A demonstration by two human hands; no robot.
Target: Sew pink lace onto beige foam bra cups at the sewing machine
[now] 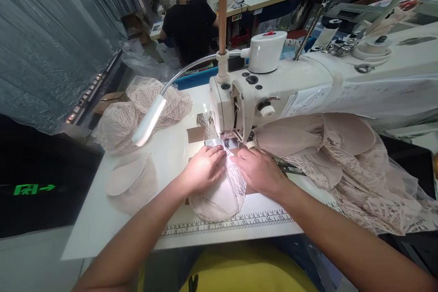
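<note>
A beige lace bra cup [219,198] lies on the sewing table, its upper end under the needle area of the white sewing machine [239,100]. My left hand [205,166] rests on the cup's left part with its fingers laid out flat, pointing at the presser foot. On the other side, my right hand [258,169] is curled, its thumb and forefinger closed on the lace edge close to the foot. The fingertips partly hide the stitching spot. Dark scissors or snips [290,168] lie just right of my right hand.
More cup pieces [132,180] lie on the left, with piled lace cups [150,105] behind them. A bendable lamp [149,121] reaches over the table. Beige lace fabric [369,178] heaps at the right. A printed ruler [232,226] runs along the front edge. Another person [190,25] sits beyond.
</note>
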